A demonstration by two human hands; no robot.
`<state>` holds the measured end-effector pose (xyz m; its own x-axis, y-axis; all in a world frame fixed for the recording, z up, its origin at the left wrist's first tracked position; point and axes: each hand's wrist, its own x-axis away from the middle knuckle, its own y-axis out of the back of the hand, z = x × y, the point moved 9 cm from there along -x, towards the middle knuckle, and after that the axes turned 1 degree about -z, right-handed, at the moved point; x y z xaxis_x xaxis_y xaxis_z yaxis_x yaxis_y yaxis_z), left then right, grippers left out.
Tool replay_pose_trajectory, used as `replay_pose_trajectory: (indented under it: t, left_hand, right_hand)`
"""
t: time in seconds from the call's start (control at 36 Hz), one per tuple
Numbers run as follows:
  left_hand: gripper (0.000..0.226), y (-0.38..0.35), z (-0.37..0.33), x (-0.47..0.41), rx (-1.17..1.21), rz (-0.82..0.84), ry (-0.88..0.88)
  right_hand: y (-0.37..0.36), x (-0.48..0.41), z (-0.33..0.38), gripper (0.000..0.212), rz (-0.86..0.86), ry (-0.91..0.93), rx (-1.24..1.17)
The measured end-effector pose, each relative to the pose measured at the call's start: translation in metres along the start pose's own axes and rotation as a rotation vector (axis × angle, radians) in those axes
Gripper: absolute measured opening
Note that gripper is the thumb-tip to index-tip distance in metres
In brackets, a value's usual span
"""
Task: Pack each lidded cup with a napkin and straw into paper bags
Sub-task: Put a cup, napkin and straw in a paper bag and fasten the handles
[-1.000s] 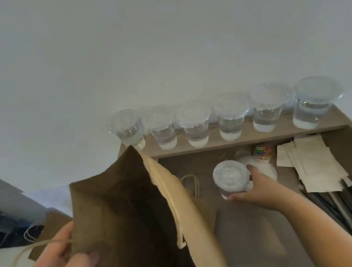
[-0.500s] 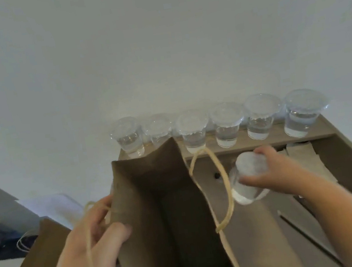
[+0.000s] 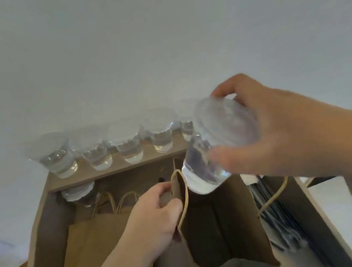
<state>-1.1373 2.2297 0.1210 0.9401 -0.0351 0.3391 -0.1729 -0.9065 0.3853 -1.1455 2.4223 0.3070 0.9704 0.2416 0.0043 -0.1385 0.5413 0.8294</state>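
My right hand [image 3: 274, 131] grips a clear lidded cup [image 3: 214, 145] of water by its top, tilted, with its base just above the open mouth of a brown paper bag [image 3: 222, 225]. My left hand [image 3: 158, 214] pinches the bag's left rim, holding the mouth open. The bag's twine handle [image 3: 182, 199] loops beside my left thumb. Inside, the bag looks dark; I cannot tell what it holds.
Several lidded cups [image 3: 94, 150] of water stand in a row on the wooden ledge [image 3: 116, 171] at the back. Another cup [image 3: 80, 194] sits below the ledge at left, by flat paper bags [image 3: 91, 243]. Dark straws [image 3: 276, 216] lie at right.
My right hand lifted the cup from the tray floor and carried it left over the bag's mouth. My left hand shifted along the rim, and the view swung right.
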Motion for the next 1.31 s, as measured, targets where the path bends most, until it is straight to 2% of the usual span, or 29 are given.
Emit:
replay_pose_trajectory:
  t: [0.06,0.25,0.33,0.42,0.5,0.58,0.72,0.78,0.83,0.89,0.92,1.0,1.03,1.06,1.11,1.17,1.22,1.25,1.31]
  left_hand:
    - [0.025,-0.008,0.006,-0.004,0.012,-0.025,0.037]
    - [0.026,-0.020,0.022,-0.004,-0.020,-0.017,0.091]
    - [0.032,-0.017,0.026,0.000,0.003,-0.011,0.075]
    - [0.028,-0.015,0.029,0.004,0.024,-0.015,0.051]
    - [0.027,-0.012,0.033,0.006,0.028,-0.047,0.049]
    - [0.028,-0.011,0.037,0.006,0.008,-0.089,0.054]
    - [0.028,-0.012,0.040,0.010,0.000,-0.122,0.059]
    - [0.028,-0.012,0.038,0.012,-0.004,-0.136,0.057]
    - [0.028,-0.009,0.036,0.015,0.001,-0.153,0.050]
    - [0.028,-0.006,0.036,0.017,0.009,-0.154,0.041]
    - [0.027,-0.004,0.036,0.017,0.009,-0.152,0.040]
    - [0.023,0.005,0.036,0.015,-0.041,-0.171,0.026]
    - [0.027,0.008,0.035,0.015,-0.052,-0.178,0.009]
    - [0.035,0.010,0.034,0.015,-0.059,-0.179,0.002]
    - [0.040,0.011,0.033,0.015,-0.080,-0.162,0.021]
    - [0.037,0.012,0.035,0.016,-0.074,-0.153,0.041]
    - [0.038,0.014,0.036,0.016,-0.059,-0.148,0.039]
    - [0.041,0.015,0.034,0.016,-0.061,-0.150,0.028]
    - [0.048,0.017,0.030,0.016,-0.094,-0.153,0.003]
  right_hand:
    - [-0.031,0.004,-0.012,0.091,0.149,-0.009,0.070]
    - [-0.122,-0.011,-0.056,0.098,0.410,0.121,0.418]
    - [-0.155,-0.019,-0.064,0.104,0.447,0.155,0.542]
    - [-0.184,-0.029,-0.068,0.108,0.464,0.183,0.674]
    - [-0.214,-0.039,-0.072,0.106,0.525,0.176,0.694]
    - [-0.245,-0.045,-0.083,0.098,0.585,0.147,0.705]
    - [-0.274,-0.045,-0.098,0.060,0.619,0.131,0.713]
    - [-0.270,-0.040,-0.097,0.057,0.627,0.150,0.705]
    - [-0.254,-0.032,-0.083,0.064,0.621,0.189,0.651]
    - [-0.223,-0.022,-0.057,0.075,0.593,0.248,0.528]
    - [-0.200,-0.017,-0.042,0.073,0.552,0.285,0.439]
    - [-0.106,0.004,0.002,0.036,0.264,0.467,0.197]
    - [-0.072,0.011,0.011,0.025,0.154,0.509,0.091]
    - [-0.041,0.015,0.014,0.018,0.048,0.538,-0.036]
    - [0.004,0.017,-0.003,0.018,-0.184,0.564,-0.267]
    - [0.016,0.001,-0.046,0.021,-0.369,0.442,-0.382]
    - [-0.006,-0.024,-0.109,0.026,-0.469,0.181,-0.400]
    - [-0.031,-0.037,-0.144,0.028,-0.446,0.021,-0.377]
    - [-0.104,-0.052,-0.211,0.025,-0.217,-0.264,-0.212]
